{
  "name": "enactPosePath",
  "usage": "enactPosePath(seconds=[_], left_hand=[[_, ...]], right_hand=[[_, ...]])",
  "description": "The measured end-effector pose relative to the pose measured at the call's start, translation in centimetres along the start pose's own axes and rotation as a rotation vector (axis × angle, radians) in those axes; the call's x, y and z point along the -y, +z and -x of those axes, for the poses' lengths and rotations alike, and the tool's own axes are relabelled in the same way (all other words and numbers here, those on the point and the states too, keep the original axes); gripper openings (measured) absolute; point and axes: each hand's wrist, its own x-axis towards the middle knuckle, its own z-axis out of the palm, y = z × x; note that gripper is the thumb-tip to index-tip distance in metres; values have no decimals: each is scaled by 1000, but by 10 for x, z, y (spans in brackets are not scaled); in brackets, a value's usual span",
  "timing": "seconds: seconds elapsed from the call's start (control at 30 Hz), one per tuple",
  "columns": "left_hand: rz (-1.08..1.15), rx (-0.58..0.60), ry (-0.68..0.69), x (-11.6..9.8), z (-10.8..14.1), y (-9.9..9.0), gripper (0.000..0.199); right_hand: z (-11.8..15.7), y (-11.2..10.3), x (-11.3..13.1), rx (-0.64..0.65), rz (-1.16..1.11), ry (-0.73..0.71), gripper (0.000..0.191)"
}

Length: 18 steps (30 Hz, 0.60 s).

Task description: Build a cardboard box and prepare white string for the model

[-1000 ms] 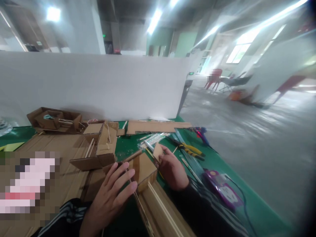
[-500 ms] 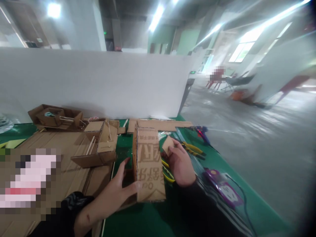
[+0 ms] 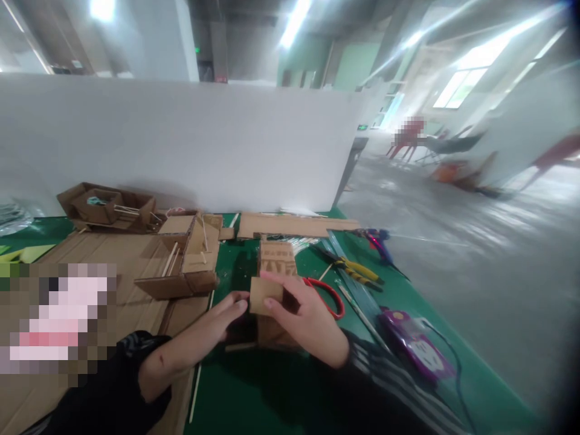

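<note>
A narrow cardboard box [image 3: 277, 251] with printed characters lies on the green table in front of me. Between its thumb and fingers, my right hand [image 3: 302, 311] pinches a small square cardboard piece [image 3: 265, 296], held over the top of the box. My left hand [image 3: 226, 314] is at the left side of the box, its fingertips drawn together close to the piece's left edge. Whether those fingertips grip anything is unclear. Red-handled scissors [image 3: 336, 302] lie just right of my right hand, partly covered by it.
Yellow-handled pliers [image 3: 360, 272], a glue gun [image 3: 378, 241] and a purple power strip [image 3: 417, 347] with a cord lie on the right. A cardboard structure with sticks [image 3: 181, 254] stands on the left, with an open cardboard box [image 3: 106, 208] behind it. A white partition [image 3: 181, 145] rises beyond.
My right hand has moved left, bringing the small cardboard piece over the box. My left thumb has come off the box's top, and its fingers have drawn together. The box appears lower, and red scissors show.
</note>
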Motion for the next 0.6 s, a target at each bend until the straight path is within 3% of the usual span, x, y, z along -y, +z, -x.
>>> enactPosePath(seconds=[0.1, 0.17, 0.33, 0.6], left_hand=[[-22, 48, 50, 2, 13, -4, 46], [-157, 66, 114, 2, 22, -4, 42], [-463, -24, 174, 4, 24, 0, 19], [-229, 144, 129, 11, 1, -17, 26]], right_hand=[[0, -1, -3, 36, 102, -45, 47], [1, -3, -4, 105, 167, -91, 57], [1, -9, -1, 289, 378, -154, 71], [-8, -16, -2, 341, 498, -204, 68]])
